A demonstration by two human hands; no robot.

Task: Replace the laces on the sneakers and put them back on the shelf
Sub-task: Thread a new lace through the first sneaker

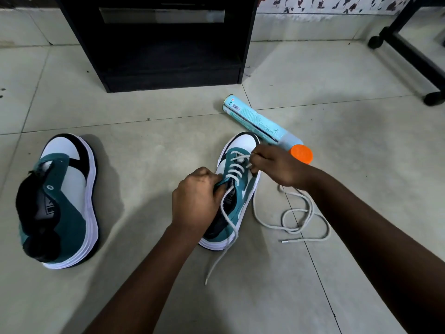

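A teal, white and black sneaker (243, 145) stands on the floor in the middle, toe pointing away. A white lace (237, 168) crosses several of its eyelets. My left hand (196, 196) grips the teal eyelet flap on the shoe's left side. My right hand (274, 166) pinches the lace at the upper right eyelets. One lace end trails toward me on the floor, the other loops on the tiles at the right (296, 222). A second matching sneaker (72, 194) with no lace lies at the left.
A light blue spray can (255, 122) with an orange cap lies just behind my right hand. A black shelf unit (168, 75) stands at the back. A black frame on wheels (414, 54) is at the far right. The floor is pale tile.
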